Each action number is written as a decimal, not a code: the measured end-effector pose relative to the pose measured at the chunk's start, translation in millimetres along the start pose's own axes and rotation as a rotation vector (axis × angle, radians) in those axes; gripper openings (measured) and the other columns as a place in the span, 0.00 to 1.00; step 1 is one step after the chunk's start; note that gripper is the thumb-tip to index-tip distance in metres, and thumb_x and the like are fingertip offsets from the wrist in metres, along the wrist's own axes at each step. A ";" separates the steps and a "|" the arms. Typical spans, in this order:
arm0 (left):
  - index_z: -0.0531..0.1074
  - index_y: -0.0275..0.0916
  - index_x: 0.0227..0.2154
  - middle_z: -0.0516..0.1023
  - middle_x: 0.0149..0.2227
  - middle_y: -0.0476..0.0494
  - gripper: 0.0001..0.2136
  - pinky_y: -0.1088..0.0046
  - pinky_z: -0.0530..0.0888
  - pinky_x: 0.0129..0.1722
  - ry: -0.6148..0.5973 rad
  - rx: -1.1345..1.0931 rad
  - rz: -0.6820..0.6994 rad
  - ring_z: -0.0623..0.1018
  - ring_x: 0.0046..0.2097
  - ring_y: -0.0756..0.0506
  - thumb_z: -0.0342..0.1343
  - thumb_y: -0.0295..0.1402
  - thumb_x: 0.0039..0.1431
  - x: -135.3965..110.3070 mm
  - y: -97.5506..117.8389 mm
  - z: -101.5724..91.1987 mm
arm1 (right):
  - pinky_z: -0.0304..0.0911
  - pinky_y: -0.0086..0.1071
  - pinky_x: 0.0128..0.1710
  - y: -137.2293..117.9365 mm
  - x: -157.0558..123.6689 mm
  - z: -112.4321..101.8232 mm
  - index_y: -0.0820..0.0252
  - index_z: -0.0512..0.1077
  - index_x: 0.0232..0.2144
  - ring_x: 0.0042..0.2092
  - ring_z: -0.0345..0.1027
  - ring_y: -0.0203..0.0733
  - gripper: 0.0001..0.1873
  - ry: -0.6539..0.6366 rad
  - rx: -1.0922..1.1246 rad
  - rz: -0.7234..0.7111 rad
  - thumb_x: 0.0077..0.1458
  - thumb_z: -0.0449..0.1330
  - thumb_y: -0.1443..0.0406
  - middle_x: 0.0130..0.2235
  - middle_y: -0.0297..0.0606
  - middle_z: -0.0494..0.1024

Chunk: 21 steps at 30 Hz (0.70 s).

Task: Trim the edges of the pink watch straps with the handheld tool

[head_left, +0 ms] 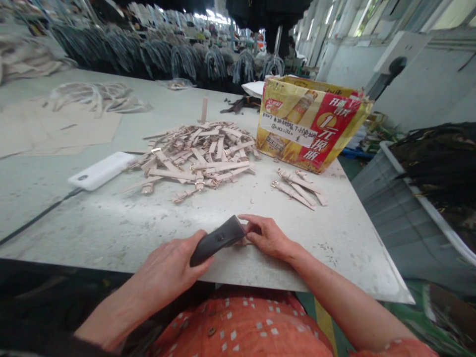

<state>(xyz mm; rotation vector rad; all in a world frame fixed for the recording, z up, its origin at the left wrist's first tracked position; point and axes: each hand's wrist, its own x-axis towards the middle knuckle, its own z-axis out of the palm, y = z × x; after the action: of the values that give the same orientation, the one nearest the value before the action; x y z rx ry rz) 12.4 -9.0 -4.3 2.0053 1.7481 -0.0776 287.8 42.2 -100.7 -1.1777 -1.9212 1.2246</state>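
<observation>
My left hand [174, 260] is wrapped round a dark grey handheld device [219, 240] shaped like a hair clipper, with a round mark on its face. The device's far end tilts up toward my right hand [269, 238]. The fingertips of that hand are pinched just beyond it, on a small beige strap piece [245, 241] mostly hidden behind the device. In front of my hands lies a heap of beige buckled straps [208, 153]. Several more straps [297, 187] form a small group to the right, nearer my right hand.
A yellow and red cardboard box [301, 124] stands at the table's right edge. A white power bank [102, 171] with a black cable lies on the left. Beige sheets [44, 131] rest at the back left of the table [122, 228]. A grey bin [409, 213] is beyond the right edge.
</observation>
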 end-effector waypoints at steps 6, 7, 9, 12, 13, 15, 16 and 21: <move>0.76 0.47 0.41 0.86 0.32 0.45 0.19 0.63 0.72 0.37 0.033 -0.080 -0.044 0.86 0.36 0.36 0.53 0.55 0.62 -5.4 -29.7 -11.3 | 0.71 0.35 0.48 -3.8 -0.5 1.1 0.56 0.83 0.65 0.40 0.77 0.41 0.35 0.004 -0.045 -0.016 0.57 0.65 0.77 0.42 0.35 0.88; 0.77 0.47 0.41 0.87 0.33 0.45 0.19 0.63 0.73 0.37 0.002 -0.086 -0.047 0.86 0.36 0.36 0.53 0.56 0.61 -6.6 -29.6 -11.8 | 0.71 0.35 0.48 -4.5 -0.8 0.9 0.56 0.83 0.65 0.41 0.78 0.41 0.35 0.007 -0.053 -0.018 0.56 0.65 0.77 0.42 0.35 0.88; 0.78 0.48 0.41 0.88 0.34 0.44 0.19 0.63 0.73 0.38 -0.046 -0.080 -0.041 0.87 0.38 0.36 0.53 0.56 0.61 -7.0 -25.5 -11.7 | 0.71 0.35 0.49 -5.4 -1.8 0.6 0.55 0.84 0.65 0.42 0.79 0.42 0.35 0.013 -0.065 -0.020 0.56 0.65 0.77 0.42 0.35 0.88; 0.78 0.48 0.41 0.89 0.36 0.44 0.18 0.64 0.74 0.39 -0.086 -0.070 -0.002 0.88 0.39 0.37 0.52 0.53 0.62 -1.1 -15.4 -11.3 | 0.72 0.36 0.50 -5.5 -3.1 0.6 0.53 0.84 0.64 0.43 0.79 0.43 0.36 0.016 -0.077 -0.026 0.55 0.66 0.77 0.42 0.35 0.88; 0.78 0.48 0.40 0.89 0.36 0.44 0.17 0.64 0.74 0.39 -0.095 -0.070 0.012 0.88 0.39 0.37 0.52 0.52 0.62 2.4 -12.3 -11.8 | 0.72 0.36 0.50 -5.2 -3.3 0.7 0.52 0.84 0.64 0.43 0.79 0.43 0.36 0.018 -0.080 -0.030 0.55 0.65 0.76 0.42 0.35 0.88; 0.78 0.47 0.39 0.88 0.35 0.44 0.16 0.65 0.73 0.39 -0.097 -0.076 0.037 0.87 0.38 0.38 0.52 0.51 0.61 10.2 -7.4 -13.4 | 0.72 0.36 0.50 -3.8 -3.4 1.3 0.52 0.84 0.64 0.42 0.79 0.42 0.36 0.023 -0.085 -0.039 0.55 0.65 0.76 0.42 0.34 0.88; 0.78 0.47 0.38 0.88 0.36 0.44 0.16 0.65 0.73 0.39 -0.092 -0.081 0.048 0.87 0.38 0.38 0.53 0.51 0.61 14.1 -5.7 -14.5 | 0.72 0.36 0.50 -2.9 -3.3 1.9 0.52 0.84 0.64 0.42 0.79 0.42 0.36 0.025 -0.085 -0.041 0.55 0.65 0.76 0.41 0.33 0.88; 0.77 0.46 0.38 0.87 0.36 0.43 0.15 0.65 0.73 0.39 -0.039 -0.073 0.037 0.86 0.38 0.38 0.52 0.49 0.59 24.5 -2.9 -17.6 | 0.73 0.36 0.49 0.8 -2.3 3.9 0.55 0.80 0.68 0.41 0.78 0.41 0.38 0.022 -0.055 -0.030 0.56 0.64 0.75 0.41 0.33 0.87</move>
<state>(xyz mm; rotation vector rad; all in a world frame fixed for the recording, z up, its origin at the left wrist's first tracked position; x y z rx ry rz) 9.6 20.5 2.0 1.9698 1.6655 -0.0404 286.0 38.7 -103.2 -1.1818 -1.9605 1.1451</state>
